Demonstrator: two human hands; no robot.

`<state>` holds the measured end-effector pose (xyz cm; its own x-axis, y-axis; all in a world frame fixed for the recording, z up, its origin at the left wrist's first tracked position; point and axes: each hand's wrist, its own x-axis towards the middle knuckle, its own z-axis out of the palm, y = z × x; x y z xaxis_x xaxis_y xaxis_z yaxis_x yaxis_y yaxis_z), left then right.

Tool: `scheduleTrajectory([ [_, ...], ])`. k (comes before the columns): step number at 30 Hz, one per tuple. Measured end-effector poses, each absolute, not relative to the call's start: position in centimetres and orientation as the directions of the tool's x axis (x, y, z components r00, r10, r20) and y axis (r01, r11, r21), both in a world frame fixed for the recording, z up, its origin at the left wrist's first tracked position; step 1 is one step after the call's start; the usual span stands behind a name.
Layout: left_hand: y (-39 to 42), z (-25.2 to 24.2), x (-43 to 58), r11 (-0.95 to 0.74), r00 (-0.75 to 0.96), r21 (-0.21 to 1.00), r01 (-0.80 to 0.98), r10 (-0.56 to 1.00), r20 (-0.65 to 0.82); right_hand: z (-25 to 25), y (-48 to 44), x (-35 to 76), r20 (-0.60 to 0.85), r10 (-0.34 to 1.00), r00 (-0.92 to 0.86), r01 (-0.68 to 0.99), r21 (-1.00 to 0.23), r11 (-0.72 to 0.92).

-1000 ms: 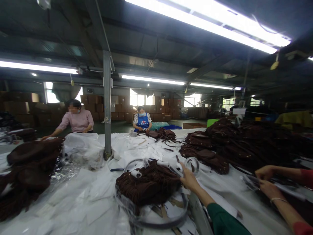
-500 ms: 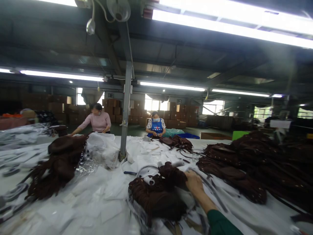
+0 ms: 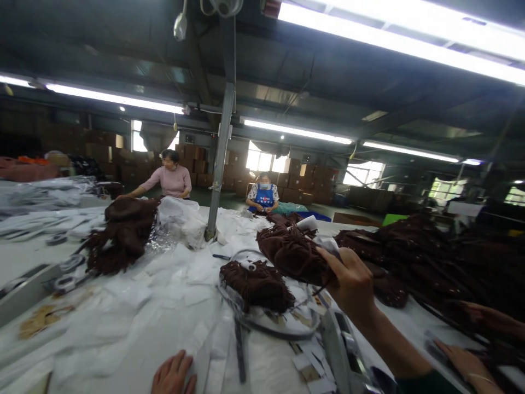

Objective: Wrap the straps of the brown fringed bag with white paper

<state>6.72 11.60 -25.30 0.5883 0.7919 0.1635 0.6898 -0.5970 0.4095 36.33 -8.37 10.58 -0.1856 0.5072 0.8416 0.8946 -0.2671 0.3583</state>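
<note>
My right hand (image 3: 350, 279) is closed on the near end of a brown fringed bag (image 3: 285, 249), raised above the table. A roll of white paper or wrapping (image 3: 307, 222) shows at the bag's far side. Just below it, a second brown fringed bag (image 3: 258, 287) with a small white roll on top lies inside a clear ring-shaped rim (image 3: 283, 332). My left hand (image 3: 174, 373) rests on the white sheets (image 3: 139, 328) at the front edge of view, fingers stretched out and holding nothing.
Brown fringed goods (image 3: 414, 257) are heaped at the right, where another person's hands (image 3: 459, 358) reach in. A metal post (image 3: 219, 164) rises from the table. Another brown bundle (image 3: 127, 232) lies left of it. Two people work across the table. A grey metal device (image 3: 342, 350) stands near my right forearm.
My right hand has lifted a brown fringed bag off the one below. My left hand and another person's hands at the right have come into view.
</note>
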Motion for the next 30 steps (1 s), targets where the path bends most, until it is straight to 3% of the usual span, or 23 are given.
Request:
scheduleTrajectory([
  [3, 10.6, -23.3, 5.6, -0.629, 0.548, 0.536, 0.563, 0.77, 0.327, 8.2, -11.0, 30.2, 0.806, 0.511, -0.299, 0.877, 0.444, -0.186],
  [5, 9.6, -21.6, 4.7, -0.566, 0.462, 0.695, 0.444, 0.809, 0.364, 4.9, -12.0, 26.5, 0.777, 0.538, -0.326, 0.882, 0.455, -0.122],
  [6, 9.0, -20.8, 4.2, -0.475, 0.422, 0.796, 0.376, 0.852, 0.309, 2.8, -12.2, 24.8, 0.761, 0.561, -0.327, 0.893, 0.443, -0.08],
  [8, 7.6, -19.8, 3.1, -0.145, 0.425, 0.952, 0.269, 0.905, 0.018, -2.1, -12.3, 21.8, 0.748, 0.576, -0.329, 0.916, 0.401, 0.002],
  [10, 5.9, -19.5, 2.0, 0.224, 0.499, 0.95, 0.216, 0.812, -0.304, -7.1, -12.1, 19.4, 0.783, 0.548, -0.295, 0.941, 0.338, 0.024],
  [13, 3.6, -20.2, 1.1, 0.457, 0.574, 0.874, 0.166, 0.676, -0.462, -12.2, -12.1, 16.8, 0.773, 0.587, -0.239, 0.961, 0.277, 0.027],
  [16, 1.7, -20.9, 1.5, 0.504, 0.562, 0.863, 0.024, 0.707, -0.429, -12.5, -13.1, 15.8, 0.631, 0.765, -0.128, 0.991, 0.119, 0.067],
  [19, 0.7, -20.4, 2.4, 0.478, 0.503, 0.874, -0.083, 0.777, -0.377, -9.1, -15.2, 16.7, 0.3, 0.954, -0.028, 0.958, -0.263, 0.111],
  [21, 0.7, -19.5, 2.5, 0.376, 0.457, 0.918, -0.124, 0.843, -0.284, -5.9, -16.6, 18.3, 0.181, 0.982, 0.042, 0.825, -0.56, 0.068],
  [24, 1.6, -18.3, 1.8, 0.196, 0.376, 0.96, -0.201, 0.92, -0.11, -1.4, -17.9, 21.9, 0.132, 0.915, 0.382, 0.5, -0.862, -0.085],
  [26, 2.6, -18.0, 0.7, 0.124, 0.312, 0.969, -0.215, 0.949, -0.052, 1.4, -18.3, 24.7, 0.16, 0.813, 0.559, 0.387, -0.918, -0.085],
  [30, 3.9, -18.9, -1.7, 0.038, 0.204, 0.992, -0.118, 0.979, -0.013, 6.8, -18.2, 29.4, 0.391, 0.619, 0.681, 0.505, -0.863, -0.01],
])
